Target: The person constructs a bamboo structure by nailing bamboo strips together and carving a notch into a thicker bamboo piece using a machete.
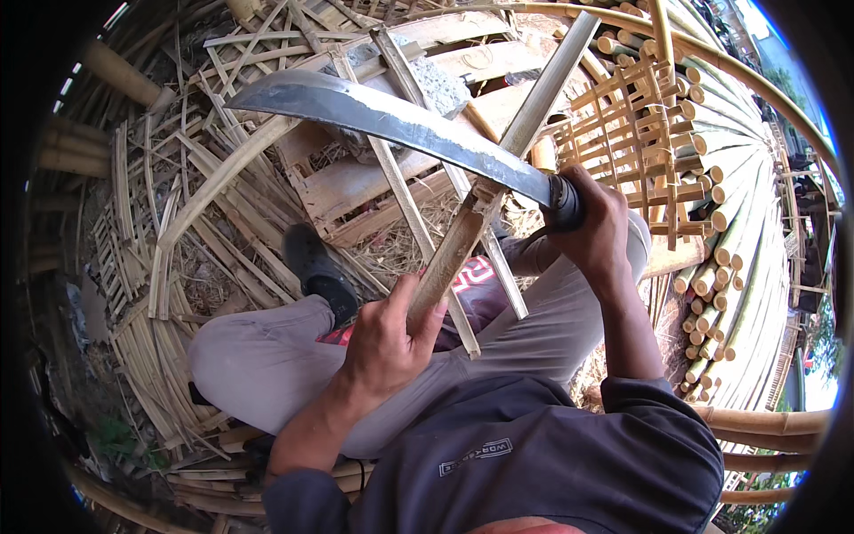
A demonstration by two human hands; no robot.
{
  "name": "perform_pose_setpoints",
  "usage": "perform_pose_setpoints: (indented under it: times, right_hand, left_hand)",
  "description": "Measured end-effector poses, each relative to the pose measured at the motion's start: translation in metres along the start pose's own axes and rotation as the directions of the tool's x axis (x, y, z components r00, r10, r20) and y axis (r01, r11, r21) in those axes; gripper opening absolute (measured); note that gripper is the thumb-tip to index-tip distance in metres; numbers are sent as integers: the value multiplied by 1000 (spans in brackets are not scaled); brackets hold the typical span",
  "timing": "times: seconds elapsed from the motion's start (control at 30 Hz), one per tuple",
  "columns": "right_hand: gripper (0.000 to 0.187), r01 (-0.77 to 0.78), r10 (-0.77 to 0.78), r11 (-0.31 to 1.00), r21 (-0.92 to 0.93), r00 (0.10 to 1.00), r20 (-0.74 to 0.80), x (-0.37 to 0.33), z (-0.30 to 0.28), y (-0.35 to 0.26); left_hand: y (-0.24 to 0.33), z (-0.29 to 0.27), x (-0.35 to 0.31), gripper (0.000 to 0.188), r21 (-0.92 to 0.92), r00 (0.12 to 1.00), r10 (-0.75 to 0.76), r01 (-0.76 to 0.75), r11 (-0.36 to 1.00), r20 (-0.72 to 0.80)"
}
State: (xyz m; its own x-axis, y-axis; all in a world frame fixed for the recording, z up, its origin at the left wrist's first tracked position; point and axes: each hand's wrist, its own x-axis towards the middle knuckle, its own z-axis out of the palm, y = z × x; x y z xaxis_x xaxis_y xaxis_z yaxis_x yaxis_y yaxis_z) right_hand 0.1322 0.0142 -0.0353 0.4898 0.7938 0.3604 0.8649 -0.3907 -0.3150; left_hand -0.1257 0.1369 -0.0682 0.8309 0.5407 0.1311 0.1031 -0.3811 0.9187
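My right hand point(596, 222) is closed round the dark handle of a machete point(391, 117), whose long, broad blade points to the far left. In my left hand point(384, 336) is the near end of a split bamboo strip point(445, 254). The strip slants away to the far right, and the blade lies across it close to the handle, where the strip's surface looks rough at a node. Two thinner bamboo strips point(405, 191) lean from the far side down onto my lap, beneath the machete.
A grey stone block point(440, 87) sits beyond the blade. Split bamboo pieces point(240, 214) litter the ground at left. On the right are a woven bamboo lattice point(614, 133) and a large stack of bamboo poles point(734, 240). Bamboo rails point(765, 423) run at the near right.
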Motion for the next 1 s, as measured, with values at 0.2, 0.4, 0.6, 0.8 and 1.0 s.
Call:
perform_pose_setpoints:
  times: [0.2,0.4,0.6,0.8,1.0]
  right_hand:
    - [36,36,-44,995,-93,996,-82,12,-5,10]
    - [24,-450,322,818,-358,874,-363,58,-53,100]
    - [42,-738,660,532,-415,669,-342,16,-138,202]
    - [25,-499,364,806,-319,842,-399,-16,-102,170]
    - [26,-233,219,972,-37,949,-227,-7,-61,63]
  left_hand:
    - [5,-2,3,19,52,999,18,-19,998,29]
    - [4,1,-12,21,45,989,-7,0,999,149]
    - [18,-4,-4,23,97,988,-32,18,995,149]
    - [6,-1,7,25,230,998,-5,-8,973,59]
    - [3,4,14,25,326,999,9,-20,945,35]
